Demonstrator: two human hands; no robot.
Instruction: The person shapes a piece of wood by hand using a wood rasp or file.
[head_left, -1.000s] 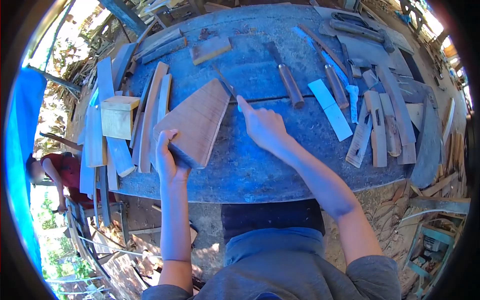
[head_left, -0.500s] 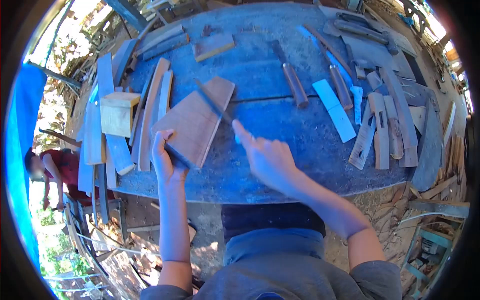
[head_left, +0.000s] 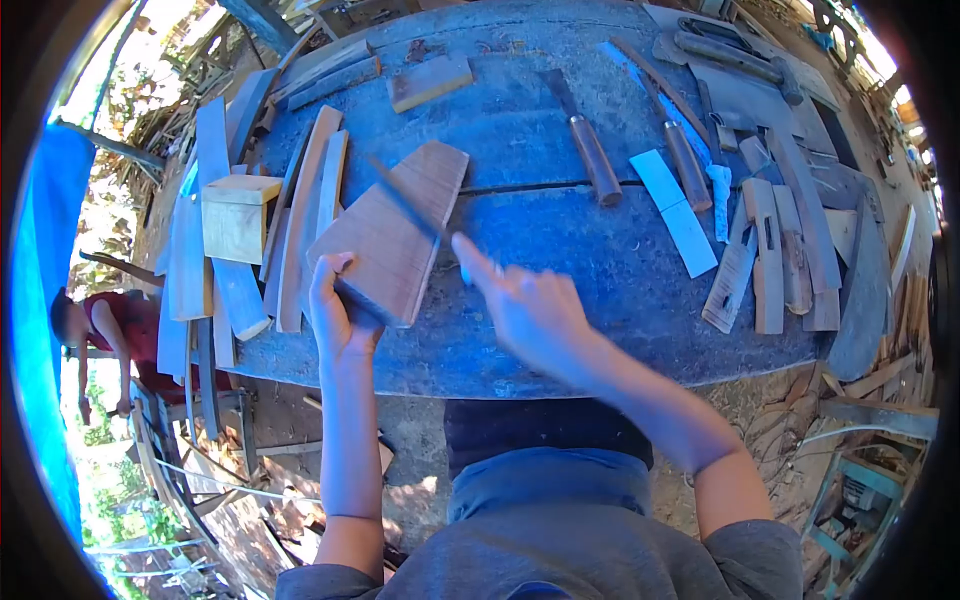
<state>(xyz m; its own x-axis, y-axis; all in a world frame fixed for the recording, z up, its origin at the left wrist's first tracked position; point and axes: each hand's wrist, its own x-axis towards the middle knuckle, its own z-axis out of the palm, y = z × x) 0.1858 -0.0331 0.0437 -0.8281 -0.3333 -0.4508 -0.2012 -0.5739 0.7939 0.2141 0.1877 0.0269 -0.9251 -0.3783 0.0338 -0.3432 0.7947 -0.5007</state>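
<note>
My left hand grips the lower left corner of a tapered brown wooden block, its thumb over the upper face. The block is held tilted above the blue tabletop. My right hand is closed around the near end of a narrow dark file, index finger stretched along it. Fingers hide the handle, apart from a bit of light blue. The file lies across the block's right edge and is slightly blurred; firm contact is hard to judge.
Wooden strips and a pale block lie to the left. At right are chisels, a light-blue rectangular piece, slotted wooden parts and a hand saw. Another person is beyond the table's left side.
My right hand has moved a little left and up, and the file reaches farther across the block. My left hand keeps its grip on the block.
</note>
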